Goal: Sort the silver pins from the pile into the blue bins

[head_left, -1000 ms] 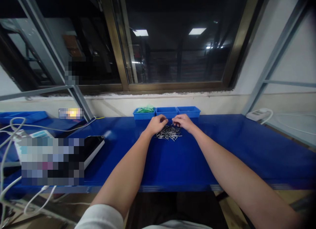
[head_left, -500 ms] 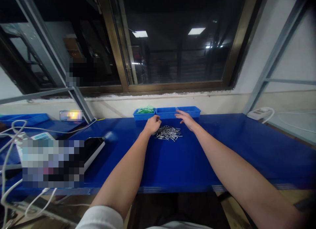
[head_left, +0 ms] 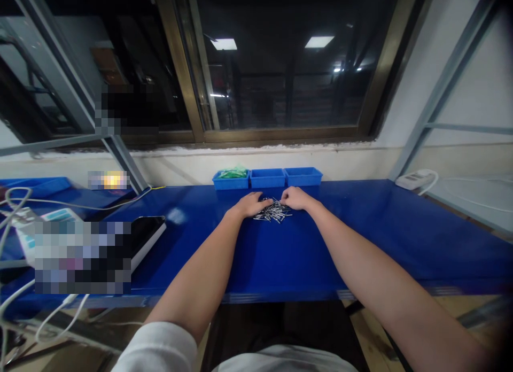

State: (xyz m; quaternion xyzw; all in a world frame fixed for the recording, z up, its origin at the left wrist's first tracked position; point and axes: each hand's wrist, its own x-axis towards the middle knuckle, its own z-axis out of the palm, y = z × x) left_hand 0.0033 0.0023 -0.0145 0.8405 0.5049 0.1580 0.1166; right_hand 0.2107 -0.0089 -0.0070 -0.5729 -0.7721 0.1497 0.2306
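A heap of small silvery metal pins [head_left: 273, 211] lies on the blue table [head_left: 280, 254]. My left hand [head_left: 250, 204] rests at the heap's left edge, fingers curled down onto the pins. My right hand [head_left: 294, 198] sits at the heap's upper right, fingers bent and touching the pins. What either hand pinches, if anything, is too small to make out. Behind the heap stand three small blue bins: the left bin [head_left: 231, 180] holds green parts, the middle bin [head_left: 267, 178] and the right bin [head_left: 303, 176] show no contents from here.
A dark flat device [head_left: 146, 232] and white cables [head_left: 24, 201] lie at the left. A white power strip [head_left: 414, 178] sits at the right rear. A large dark window fills the wall behind the table.
My right hand reached up to the bins half a second ago and has come back down to the pins. My left hand stayed beside the heap.
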